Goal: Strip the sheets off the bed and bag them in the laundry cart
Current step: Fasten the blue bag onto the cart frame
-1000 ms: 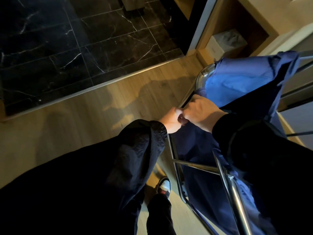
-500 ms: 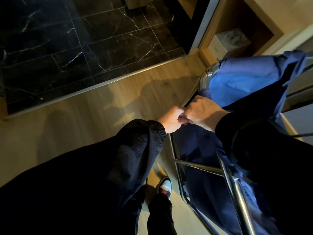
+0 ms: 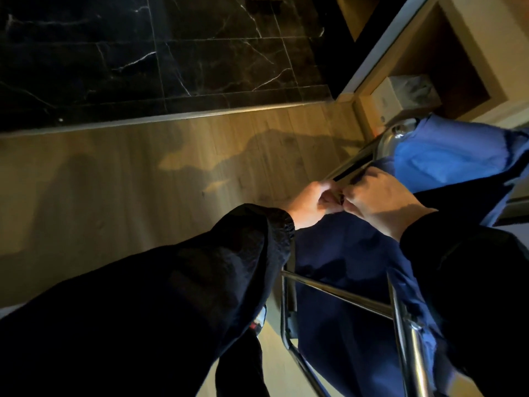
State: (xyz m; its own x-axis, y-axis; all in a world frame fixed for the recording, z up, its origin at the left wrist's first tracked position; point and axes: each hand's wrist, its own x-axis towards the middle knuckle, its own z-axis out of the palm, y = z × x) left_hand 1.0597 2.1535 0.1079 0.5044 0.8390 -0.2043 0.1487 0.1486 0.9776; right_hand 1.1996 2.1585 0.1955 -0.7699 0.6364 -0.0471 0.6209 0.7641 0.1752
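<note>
Hands at the rim of the laundry cart (image 3: 337, 296). My left hand (image 3: 310, 206) and right hand (image 3: 380, 203) meet knuckle to knuckle at the near-left top edge of the blue bag (image 3: 346, 253), which hangs inside the cart's chrome frame. Both hands have their fingers curled and pinch the bag's hem where it runs along the top rail. A small dark piece sits between my fingertips, and I cannot tell whether it is a tie, a snap or only a fold. No sheets and no bed are in view, and the stretch of bag that shows holds no linen I can make out.

Step, as I judge it: seating or fastening the bag on its frame, so the cart is being readied and the stripping is not yet done. The next move calls for a short two-handed pull to finish the fastening, then a release and a turn toward the bed.

Edges and room: the near upright (image 3: 412, 353) stands just below my right sleeve (image 3: 472, 282), a likely snag for the cuff. The far corner (image 3: 396, 134) sits close to a wooden niche (image 3: 446, 53) holding a pale box (image 3: 406, 93). To my left the wooden floor (image 3: 128, 181) lies open up to the black marble tile (image 3: 171, 53).
</note>
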